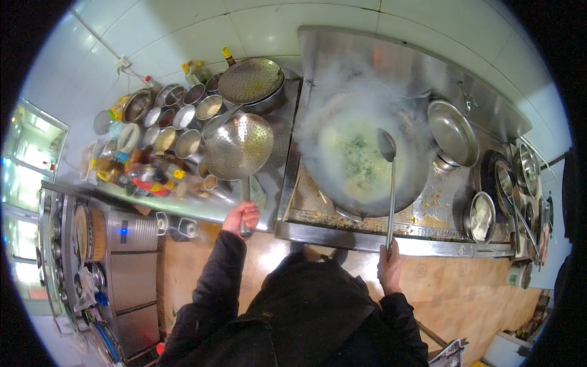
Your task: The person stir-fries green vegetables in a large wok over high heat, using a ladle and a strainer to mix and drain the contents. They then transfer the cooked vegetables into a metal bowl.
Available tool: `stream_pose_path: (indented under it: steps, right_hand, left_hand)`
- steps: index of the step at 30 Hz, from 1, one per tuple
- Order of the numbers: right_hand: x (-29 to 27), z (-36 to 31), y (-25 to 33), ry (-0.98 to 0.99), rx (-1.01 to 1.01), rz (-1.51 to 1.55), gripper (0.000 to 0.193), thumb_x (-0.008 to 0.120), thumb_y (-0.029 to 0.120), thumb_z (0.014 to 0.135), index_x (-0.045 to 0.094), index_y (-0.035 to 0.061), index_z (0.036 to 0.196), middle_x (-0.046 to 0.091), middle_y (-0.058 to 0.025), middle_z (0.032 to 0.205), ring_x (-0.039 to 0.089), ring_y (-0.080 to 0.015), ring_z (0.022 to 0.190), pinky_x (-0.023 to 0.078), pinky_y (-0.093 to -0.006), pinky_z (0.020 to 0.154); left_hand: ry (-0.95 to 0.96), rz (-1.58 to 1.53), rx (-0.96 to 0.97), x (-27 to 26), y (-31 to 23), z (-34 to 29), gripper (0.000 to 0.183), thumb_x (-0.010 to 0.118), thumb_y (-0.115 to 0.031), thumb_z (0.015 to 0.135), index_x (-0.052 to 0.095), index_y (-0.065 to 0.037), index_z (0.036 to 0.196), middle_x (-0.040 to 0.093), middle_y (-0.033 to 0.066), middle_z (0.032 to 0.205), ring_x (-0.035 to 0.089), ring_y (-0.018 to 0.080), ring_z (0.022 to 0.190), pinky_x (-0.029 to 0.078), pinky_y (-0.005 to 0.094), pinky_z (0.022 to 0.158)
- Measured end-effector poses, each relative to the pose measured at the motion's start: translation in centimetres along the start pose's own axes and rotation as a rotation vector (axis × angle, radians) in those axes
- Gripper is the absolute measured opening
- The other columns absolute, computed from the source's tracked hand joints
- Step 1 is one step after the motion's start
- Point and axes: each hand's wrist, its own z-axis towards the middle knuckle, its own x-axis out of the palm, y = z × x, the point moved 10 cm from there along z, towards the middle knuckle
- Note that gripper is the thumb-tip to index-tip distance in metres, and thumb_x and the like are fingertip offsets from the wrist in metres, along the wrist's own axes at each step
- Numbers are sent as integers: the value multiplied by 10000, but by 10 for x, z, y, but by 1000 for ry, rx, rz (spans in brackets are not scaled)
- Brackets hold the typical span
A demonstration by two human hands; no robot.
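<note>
My left hand (239, 218) is closed round the handle of a perforated metal strainer (239, 147). The strainer's bowl is over the steel counter, beside the seasoning bowls. In my right hand (389, 268) is the long handle of a metal ladle (386, 145), its bowl over a large wok (319, 193). Pale, steaming liquid with chopped greens (358, 160) fills the wok. Steam blurs its far rim, and I cannot tell whether the ladle touches the liquid.
Left of the stove, small bowls (184, 117) and sauce bottles (150, 174) crowd the counter. Another strainer (251, 79) rests on a pot behind them. Right of the wok stand a steel basin (452, 133) and a bowl of white food (480, 218).
</note>
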Motion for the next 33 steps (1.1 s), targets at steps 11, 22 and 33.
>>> stream_pose_path:
  steps: [11, 22, 33]
  right_hand:
    - [2, -6, 8, -47, -68, -49, 387, 577, 164, 1045, 532, -7, 1389, 489, -49, 623, 482, -126, 535, 405, -341, 492]
    - [2, -6, 6, -15, -18, -24, 400, 605, 143, 1036, 508, -63, 1365, 603, -217, 714, 590, -254, 578, 454, -381, 538]
    - [-24, 11, 21, 0, 173, 250, 477, 615, 202, 1044, 515, -113, 1388, 556, -61, 651, 502, -104, 523, 412, -295, 480]
  left_hand:
    - [-117, 105, 144, -32, -24, 30, 181, 600, -120, 980, 547, -49, 822, 479, -20, 703, 448, 91, 541, 385, 257, 427]
    - [62, 180, 1, -31, -15, 14, 312, 580, -139, 997, 442, -153, 717, 406, -50, 622, 405, 76, 486, 344, 238, 394]
    - [-237, 459, -11, -52, 100, -101, 186, 588, -89, 914, 471, -53, 774, 417, 19, 595, 396, 120, 423, 341, 277, 349]
